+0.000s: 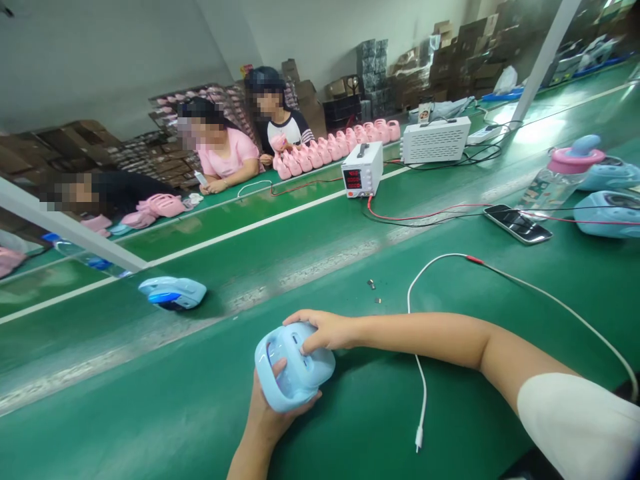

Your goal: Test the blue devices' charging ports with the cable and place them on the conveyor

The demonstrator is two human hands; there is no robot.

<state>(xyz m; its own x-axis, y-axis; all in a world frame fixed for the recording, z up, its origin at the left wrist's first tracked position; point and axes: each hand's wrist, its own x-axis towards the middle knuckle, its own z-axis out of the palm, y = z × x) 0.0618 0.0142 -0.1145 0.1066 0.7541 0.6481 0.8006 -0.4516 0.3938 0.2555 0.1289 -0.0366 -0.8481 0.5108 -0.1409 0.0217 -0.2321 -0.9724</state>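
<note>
A light blue plastic device with a loop handle (295, 370) is held up over the green bench, its face with small slots turned upward. My left hand (270, 410) wraps it from the near side, the thumb reaching into the handle opening. From the right, my right hand (323, 330) grips its far edge, with the thumb tip resting beside the small slots. A white cable (420, 400) passes under my right forearm, its plug end lying loose on the bench. Two tiny dark pieces, one of them a small chip (371, 284), lie beyond my right wrist.
Another blue device (173, 293) sits on the belt at left. A power supply (363, 170), a phone (517, 223), a pink-lided bottle (555, 177) and more blue devices (607, 213) stand farther off. Across the line, several people sit by a row of pink devices (335, 147).
</note>
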